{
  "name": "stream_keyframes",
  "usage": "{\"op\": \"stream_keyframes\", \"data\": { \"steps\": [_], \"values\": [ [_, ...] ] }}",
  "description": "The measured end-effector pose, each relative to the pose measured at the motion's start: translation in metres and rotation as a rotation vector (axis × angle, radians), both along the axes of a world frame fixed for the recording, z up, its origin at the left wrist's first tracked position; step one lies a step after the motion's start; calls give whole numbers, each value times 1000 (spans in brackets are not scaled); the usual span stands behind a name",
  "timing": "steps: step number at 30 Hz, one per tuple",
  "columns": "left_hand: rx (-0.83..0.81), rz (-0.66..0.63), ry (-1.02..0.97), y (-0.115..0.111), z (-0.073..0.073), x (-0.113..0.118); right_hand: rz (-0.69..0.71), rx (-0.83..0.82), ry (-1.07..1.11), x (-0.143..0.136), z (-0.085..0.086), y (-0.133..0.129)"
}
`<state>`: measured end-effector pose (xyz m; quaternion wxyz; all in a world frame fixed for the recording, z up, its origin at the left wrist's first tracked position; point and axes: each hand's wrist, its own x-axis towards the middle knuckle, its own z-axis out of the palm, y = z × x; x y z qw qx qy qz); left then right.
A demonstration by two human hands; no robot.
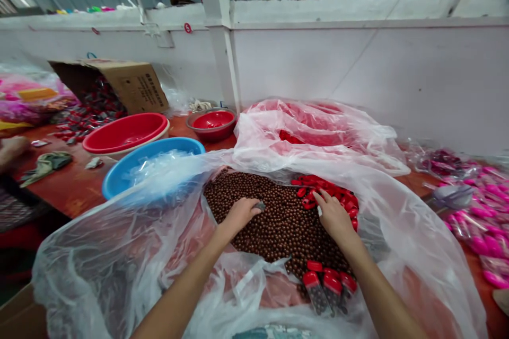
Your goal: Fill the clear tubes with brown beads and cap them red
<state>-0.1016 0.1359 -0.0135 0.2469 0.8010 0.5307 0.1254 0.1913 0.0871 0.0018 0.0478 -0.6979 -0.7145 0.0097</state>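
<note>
Brown, round and shiny, lots of little balls (274,233) lie in a wide heap on a big sheet of see-through plastic (421,238). They look smooth, all about the same size, with tiny bright spots where the light hits them. At the far right edge of the heap sits a pile of shiny red caps (348,200). The left hand (238,217) is over the middle of the balls, with thumb and fingers pinched shut on a small grey thing (260,205), too blurry to make out well. The right hand (334,217) reaches to the red caps, its fingers a bit bent and a little apart; I cannot tell if it has hold of one. At the near edge of the heap, a few small clear bottles (318,294) with red tops lie close together, and dark little balls show inside. Behind the left arm, a blue tub (115,169) stands on the red tabletop (71,196).
</note>
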Motion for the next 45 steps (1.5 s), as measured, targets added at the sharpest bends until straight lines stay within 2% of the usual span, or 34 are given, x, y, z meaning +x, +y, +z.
{"op": "stream_keyframes", "data": {
  "steps": [4, 12, 16, 20, 23, 26, 33, 36, 39, 45],
  "values": [
    [-96, 7, -49, -2, -6, 7, 30, -47, 0, -2, 3, 3],
    [-267, 13, -112, 17, -10, 41, 38, -94, 43, 1, 5, -21],
    [-259, 51, -144, 23, -14, 60, 24, 54, 293, 2, 1, -38],
    [-213, 85, -227, 21, -20, 70, -110, 129, 562, -1, 5, -61],
    [-210, 100, -329, 17, -25, 72, -213, 115, 788, -5, 9, -75],
    [-253, 115, -459, 12, -28, 73, -297, 45, 960, -6, 5, -82],
    [-485, 189, -808, 2, -37, 81, -289, -1, 1177, -6, -22, -86],
    [-573, 204, -937, -4, -35, 79, -274, 23, 1224, -7, -28, -86],
    [-643, 202, -1032, -12, -30, 75, -256, 17, 1234, -9, -27, -87],
    [-757, 193, -1184, -29, -6, 62, -246, 2, 1182, -11, -22, -91]
  ]
}}
